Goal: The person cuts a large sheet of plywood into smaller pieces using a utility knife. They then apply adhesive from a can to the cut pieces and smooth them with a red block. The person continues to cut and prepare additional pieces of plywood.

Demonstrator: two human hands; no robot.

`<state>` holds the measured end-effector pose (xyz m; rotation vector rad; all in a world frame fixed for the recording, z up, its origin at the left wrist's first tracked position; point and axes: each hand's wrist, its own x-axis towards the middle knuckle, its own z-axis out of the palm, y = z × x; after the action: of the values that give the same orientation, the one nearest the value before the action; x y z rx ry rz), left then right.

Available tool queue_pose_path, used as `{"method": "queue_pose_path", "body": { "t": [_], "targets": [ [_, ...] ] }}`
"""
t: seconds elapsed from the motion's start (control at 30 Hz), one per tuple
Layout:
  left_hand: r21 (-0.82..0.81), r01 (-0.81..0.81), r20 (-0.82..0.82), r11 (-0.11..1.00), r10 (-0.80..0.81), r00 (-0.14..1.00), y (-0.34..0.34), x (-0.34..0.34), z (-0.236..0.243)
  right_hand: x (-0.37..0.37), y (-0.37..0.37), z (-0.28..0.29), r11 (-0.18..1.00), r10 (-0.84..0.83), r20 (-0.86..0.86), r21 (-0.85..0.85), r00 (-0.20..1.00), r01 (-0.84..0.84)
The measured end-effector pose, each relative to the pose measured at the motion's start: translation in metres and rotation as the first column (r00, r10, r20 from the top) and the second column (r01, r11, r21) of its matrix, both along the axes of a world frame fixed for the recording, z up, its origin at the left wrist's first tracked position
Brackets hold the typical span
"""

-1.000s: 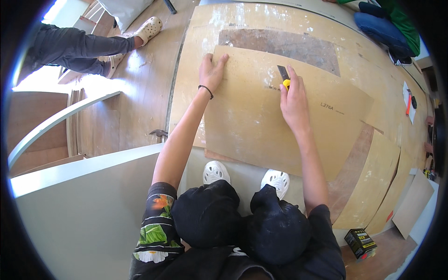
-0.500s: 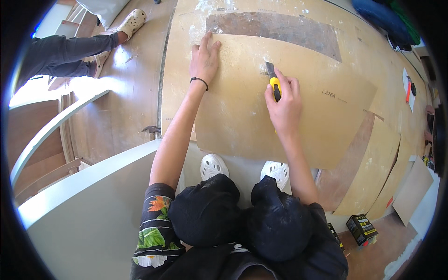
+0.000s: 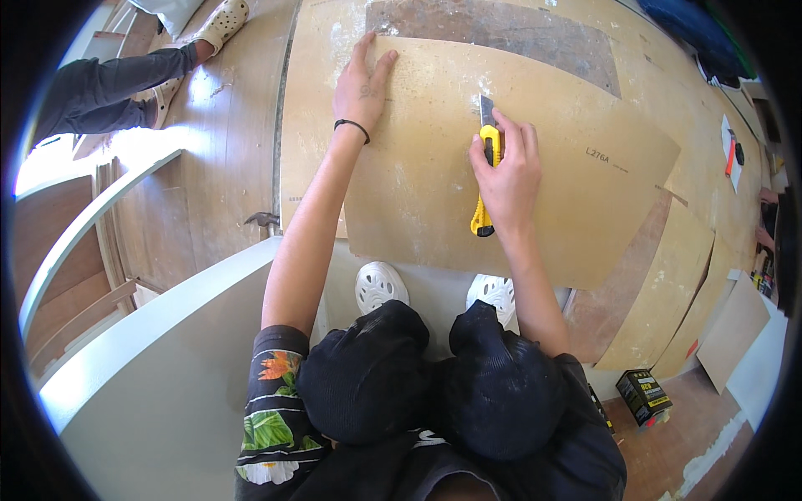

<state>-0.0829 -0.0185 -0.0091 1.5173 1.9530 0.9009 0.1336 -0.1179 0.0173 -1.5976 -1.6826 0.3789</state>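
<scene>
A co-worker's cream clog (image 3: 224,23) rests on the wooden floor (image 3: 225,159) at far left, well apart from my arms. Below it, a white panel (image 3: 167,417) runs its long edge close beside my left forearm, leaving me narrow room on that side. A hammer (image 3: 264,219) shows its head just past that edge, near the side of a large tan board (image 3: 311,125) scuffed with white.

My left hand (image 3: 361,88) lies palm down at the far-left corner of a smooth tan sheet (image 3: 426,167), thumb and forefinger spread, gripping nothing. The sheet lies flat on the larger board, its far edge crossing a dark brown panel (image 3: 501,32), its near edge just ahead of my white shoes (image 3: 382,288).

A bare stretch of sheet separates my hands. Over its middle, my right hand (image 3: 511,163) curls around a yellow utility knife (image 3: 485,213), blade out and pointing away from me; I cannot tell whether the tip touches. To its right, open sheet runs to a slanting edge.

Past that edge lies a tan offcut (image 3: 656,292), with a black box (image 3: 643,397) nearer me and a red-and-black tool (image 3: 733,154) on white paper at upper right.
</scene>
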Motion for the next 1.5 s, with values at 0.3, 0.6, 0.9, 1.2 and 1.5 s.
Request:
{"method": "queue_pose_path", "body": {
  "t": [0.3,0.6,0.9,1.2,1.5],
  "targets": [
    [0.075,0.021,-0.068,0.997,-0.016,0.998,0.0,-0.001,-0.003,-0.001,0.002,-0.004,0.998,0.012,-0.024,0.056,1.0,-0.01],
    [0.167,0.025,0.026,0.986,-0.029,0.999,0.002,-0.001,-0.008,0.001,0.003,-0.003,0.999,0.041,-0.113,0.023,0.993,-0.038],
    [0.211,0.072,0.131,0.975,-0.101,0.986,0.006,-0.006,-0.02,0.001,0.003,-0.004,0.999,0.041,-0.136,-0.02,0.99,-0.044],
    [0.173,0.086,0.082,0.981,-0.101,0.992,0.004,-0.006,-0.013,0.002,0.002,-0.007,1.0,0.005,-0.212,0.014,0.977,-0.002],
    [0.225,0.104,0.113,0.969,-0.132,0.985,0.009,-0.01,-0.022,0.004,0.0,-0.01,1.0,0.015,-0.146,0.028,0.989,-0.011]
  ]
}}
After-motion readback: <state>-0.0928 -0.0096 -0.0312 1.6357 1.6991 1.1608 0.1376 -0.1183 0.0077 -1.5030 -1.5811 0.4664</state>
